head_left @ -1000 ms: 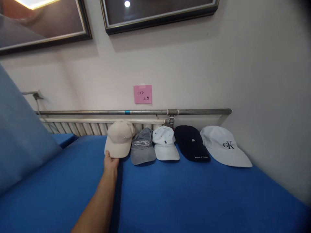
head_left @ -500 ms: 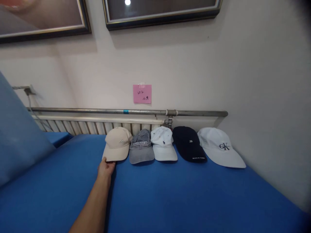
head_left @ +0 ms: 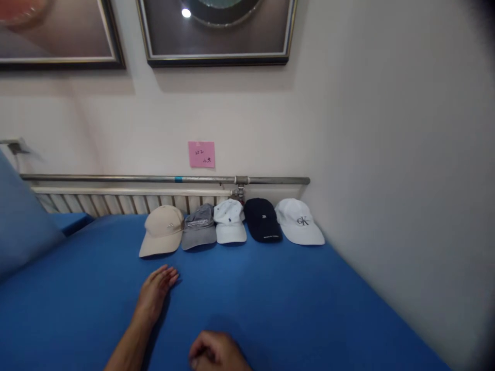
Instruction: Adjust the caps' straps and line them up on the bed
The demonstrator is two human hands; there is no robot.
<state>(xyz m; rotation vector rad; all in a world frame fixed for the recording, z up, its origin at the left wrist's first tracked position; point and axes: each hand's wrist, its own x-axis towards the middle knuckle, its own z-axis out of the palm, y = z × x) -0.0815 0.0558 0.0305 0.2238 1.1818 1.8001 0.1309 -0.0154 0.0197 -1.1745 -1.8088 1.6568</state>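
Note:
My left hand (head_left: 158,291) lies just in front of the beige cap (head_left: 164,230), apart from it, with its fingers stretched out and nothing held. At the bottom edge, my right hand (head_left: 216,351) is curled closed and partly cut off; I see nothing in it. To the right of the beige cap, in a row, sit a grey cap (head_left: 199,234), a white cap with a small dark emblem (head_left: 231,230), a black cap (head_left: 263,221) and a white cap with "CK" lettering (head_left: 299,226). All their brims face me.
The caps rest on a blue-covered surface (head_left: 294,304) against the wall. Behind them run a radiator (head_left: 116,202) and a metal pipe (head_left: 209,180). A pink note (head_left: 201,154) and framed pictures hang above. Light blue fabric (head_left: 25,221) stands at the left.
My left hand has let go of the beige cap's brim and drawn back toward me. My right hand has come into view at the bottom. The view has shifted, so the caps appear further left.

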